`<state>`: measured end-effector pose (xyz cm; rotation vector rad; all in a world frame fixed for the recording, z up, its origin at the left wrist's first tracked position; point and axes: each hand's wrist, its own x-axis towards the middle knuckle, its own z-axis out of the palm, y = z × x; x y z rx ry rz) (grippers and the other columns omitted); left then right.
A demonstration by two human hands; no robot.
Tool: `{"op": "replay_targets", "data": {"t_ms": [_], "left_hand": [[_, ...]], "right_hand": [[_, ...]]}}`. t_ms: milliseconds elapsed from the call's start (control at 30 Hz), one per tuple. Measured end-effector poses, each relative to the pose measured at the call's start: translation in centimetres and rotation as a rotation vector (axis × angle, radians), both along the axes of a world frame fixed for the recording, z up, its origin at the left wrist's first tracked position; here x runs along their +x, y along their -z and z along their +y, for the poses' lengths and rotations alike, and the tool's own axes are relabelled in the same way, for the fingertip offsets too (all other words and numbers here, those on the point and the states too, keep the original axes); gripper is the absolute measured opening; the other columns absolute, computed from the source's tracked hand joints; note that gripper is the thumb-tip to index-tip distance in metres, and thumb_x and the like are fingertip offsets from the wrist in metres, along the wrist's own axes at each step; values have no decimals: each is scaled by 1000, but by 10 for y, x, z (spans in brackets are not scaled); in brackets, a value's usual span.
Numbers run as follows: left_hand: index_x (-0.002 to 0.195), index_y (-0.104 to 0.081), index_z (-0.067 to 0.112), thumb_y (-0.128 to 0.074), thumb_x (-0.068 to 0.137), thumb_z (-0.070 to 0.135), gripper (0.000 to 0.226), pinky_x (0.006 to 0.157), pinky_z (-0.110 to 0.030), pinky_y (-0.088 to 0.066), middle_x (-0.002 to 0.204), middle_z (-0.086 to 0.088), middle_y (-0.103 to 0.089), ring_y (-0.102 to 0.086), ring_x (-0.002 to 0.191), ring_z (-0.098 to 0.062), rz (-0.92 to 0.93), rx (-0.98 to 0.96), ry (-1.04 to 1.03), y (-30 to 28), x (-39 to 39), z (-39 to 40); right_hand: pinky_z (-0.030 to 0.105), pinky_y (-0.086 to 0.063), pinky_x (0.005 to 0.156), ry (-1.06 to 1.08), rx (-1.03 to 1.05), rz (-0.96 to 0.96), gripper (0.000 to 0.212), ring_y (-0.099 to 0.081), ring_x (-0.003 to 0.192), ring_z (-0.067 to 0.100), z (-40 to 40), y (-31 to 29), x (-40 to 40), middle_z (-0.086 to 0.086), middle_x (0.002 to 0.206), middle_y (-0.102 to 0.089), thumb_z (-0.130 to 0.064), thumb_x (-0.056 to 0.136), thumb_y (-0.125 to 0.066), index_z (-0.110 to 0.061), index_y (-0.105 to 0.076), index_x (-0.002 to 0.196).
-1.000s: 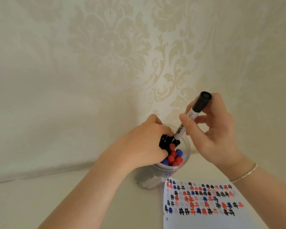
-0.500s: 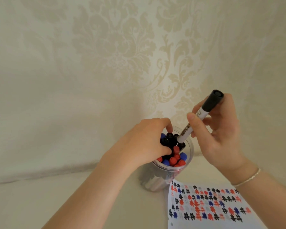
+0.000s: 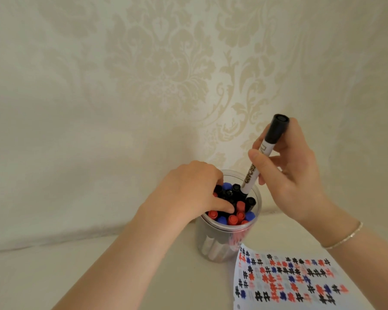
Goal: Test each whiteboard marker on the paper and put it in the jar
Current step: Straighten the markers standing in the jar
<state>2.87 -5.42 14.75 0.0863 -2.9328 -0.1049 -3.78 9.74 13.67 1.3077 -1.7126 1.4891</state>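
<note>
Head view | right hand pinches capped black marker mid-barrel, tip-end entering jar | left hand fingers spread, parting packed markers | marker light, rigid, smooth; barrel grip best

I note soft, even daylight; faint shadows left of the jar; paper marks blurred at 5 o'clock; edges bowed.

The marker barrel reads partly "BOARD"; the paper bears hash signs.

markers in jar; paper right, in front.
</note>
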Motion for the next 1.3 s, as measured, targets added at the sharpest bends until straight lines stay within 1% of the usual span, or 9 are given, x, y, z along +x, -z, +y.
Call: {"op": "replay_targets", "data": {"t_ms": [133,267,533,633,800,933,1033,1200,1300], "left_hand": [[107,-64,18,-61,85,43,33,75,-36,-54,99,-4,-64,-63,87,-24,-19,56,-12,4,0,4],[100,-65,15,-50,90,23,20,73,-37,-54,100,-5,-62,-62,86,-25,16,57,-6,11,-4,-1],[109,-67,18,-54,92,28,24,78,-38,-53,102,-8,-61,-61,89,-29,34,72,-27,10,-9,-8],[106,-70,21,-55,91,28,22,79,-38,-53,101,-7,-63,-62,90,-28,28,100,-2,10,-8,-9],[100,-72,22,-56,90,25,20,77,-38,-54,99,-6,-63,-63,89,-28,56,148,-9,11,-6,-8],[98,-72,22,-58,87,23,18,79,-38,-55,103,-6,-65,-64,92,-28,93,205,2,13,-3,-3],[103,-71,22,-57,89,23,19,81,-37,-54,107,-5,-64,-63,94,-27,85,193,20,13,-3,0],[111,-70,30,-55,94,19,26,87,-36,-49,112,0,-52,-59,95,-22,62,257,77,10,-3,-2],[111,-70,32,-52,93,12,32,86,-36,-49,112,1,-54,-59,93,-20,40,285,99,12,0,-4]], "right_hand": [[43,-47,45,28,58,9,16,-51,56,24,2,-2,1,4,82,-52,-11,87,-53,-3,-41,94],[43,-54,53,-39,-64,-29,18,-59,72,22,-5,-1,5,0,80,-57,-9,85,-59,-13,-43,92],[39,-57,63,-45,-28,-151,20,-66,75,19,-18,3,-3,-1,75,-65,-10,77,-68,-14,-50,82],[28,-55,65,-41,13,-80,20,-66,72,17,-18,0,-2,-2,75,-65,-8,76,-68,-17,-51,79],[22,-54,68,-41,112,36,14,-66,67,14,-16,-7,-3,-3,73,-64,-3,76,-68,0,-55,77],[36,-53,56,60,72,132,16,-62,57,22,-9,-3,-5,-2,66,-56,-2,76,-66,-2,-51,71],[32,-53,56,76,14,155,20,-61,59,17,-7,-2,-2,-4,68,-57,-3,76,-68,-8,-49,74],[30,-56,58,-24,-147,-109,25,-65,68,21,-8,-8,3,8,76,-61,-2,77,-73,-9,-50,80],[32,-56,57,-4,-94,-194,26,-66,68,20,-7,-4,-2,9,76,-62,0,78,-74,-9,-50,81]]}}
